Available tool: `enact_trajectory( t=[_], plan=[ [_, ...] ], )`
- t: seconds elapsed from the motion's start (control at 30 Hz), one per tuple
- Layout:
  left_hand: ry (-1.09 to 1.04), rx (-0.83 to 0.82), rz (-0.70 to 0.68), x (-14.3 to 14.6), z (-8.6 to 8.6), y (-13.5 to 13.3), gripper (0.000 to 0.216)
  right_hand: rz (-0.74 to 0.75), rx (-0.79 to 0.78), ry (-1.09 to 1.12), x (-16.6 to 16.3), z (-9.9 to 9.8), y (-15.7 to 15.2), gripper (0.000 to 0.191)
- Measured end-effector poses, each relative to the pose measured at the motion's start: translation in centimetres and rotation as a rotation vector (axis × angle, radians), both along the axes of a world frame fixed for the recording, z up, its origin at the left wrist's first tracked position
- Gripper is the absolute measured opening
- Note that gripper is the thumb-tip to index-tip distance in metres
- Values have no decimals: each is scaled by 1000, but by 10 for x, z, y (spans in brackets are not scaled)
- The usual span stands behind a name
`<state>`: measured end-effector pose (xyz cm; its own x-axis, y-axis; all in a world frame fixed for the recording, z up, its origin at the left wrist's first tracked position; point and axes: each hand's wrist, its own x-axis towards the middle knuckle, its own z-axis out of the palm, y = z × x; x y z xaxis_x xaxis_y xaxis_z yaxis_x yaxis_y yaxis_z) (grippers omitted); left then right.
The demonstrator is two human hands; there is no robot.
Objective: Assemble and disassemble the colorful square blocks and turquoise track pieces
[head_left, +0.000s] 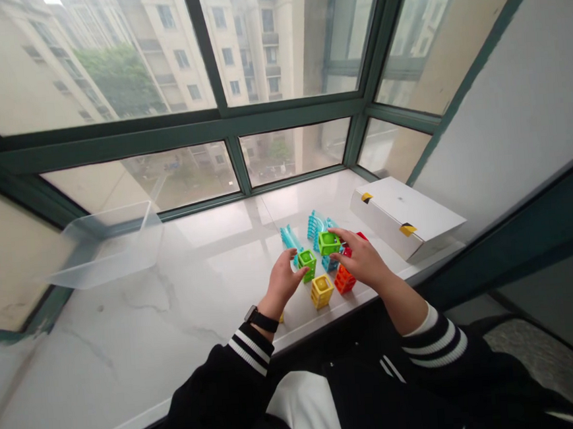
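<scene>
A cluster of small plastic building blocks sits on the white marble sill (pixel 140 318). My left hand (pixel 282 279) pinches a green block (pixel 307 261) standing on the sill. A second green block (pixel 329 242), held a little higher, is gripped by the fingertips of my right hand (pixel 363 258). A yellow block (pixel 321 291) and an orange block (pixel 344 279) stand just in front of my hands. Light blue ridged pieces (pixel 314 225) lie behind them. A blue block and a red piece are partly hidden under my right hand.
A clear plastic bin (pixel 105 245) stands at the back left of the sill. A white box (pixel 405 215) with yellow tabs lies at the right, close to the blocks. Green window frames (pixel 229 116) line the back. The sill's front edge runs just before my wrists.
</scene>
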<state>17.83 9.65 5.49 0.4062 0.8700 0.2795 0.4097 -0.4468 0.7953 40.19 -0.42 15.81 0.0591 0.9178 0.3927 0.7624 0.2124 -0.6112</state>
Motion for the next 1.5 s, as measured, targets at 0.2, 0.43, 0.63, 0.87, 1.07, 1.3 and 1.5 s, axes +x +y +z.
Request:
enact_trajectory(
  t=[0.2,0.43,0.63,0.87,1.07,1.3,1.5],
  plan=[
    [-7,-47,-32,6,-4,-1,42,-9,-43,-107,2,-7,11,61],
    [-73,-109,-61,5,-3,-1,40,60,-105,-246,-7,-16,35,57],
    [-86,-99,-55,4,-5,-2,40,102,-155,-336,-18,-24,50,56],
    [-109,-114,-53,4,-5,-2,42,116,-214,-403,-24,-34,61,58],
    [-105,-82,-74,4,-6,-3,37,120,-232,-411,-21,-38,62,60],
    [-95,-78,-72,5,-7,-3,37,128,-233,-445,-20,-42,63,62],
    [-84,-52,-68,5,-9,-3,42,130,-232,-457,-20,-43,63,63]
  ],
)
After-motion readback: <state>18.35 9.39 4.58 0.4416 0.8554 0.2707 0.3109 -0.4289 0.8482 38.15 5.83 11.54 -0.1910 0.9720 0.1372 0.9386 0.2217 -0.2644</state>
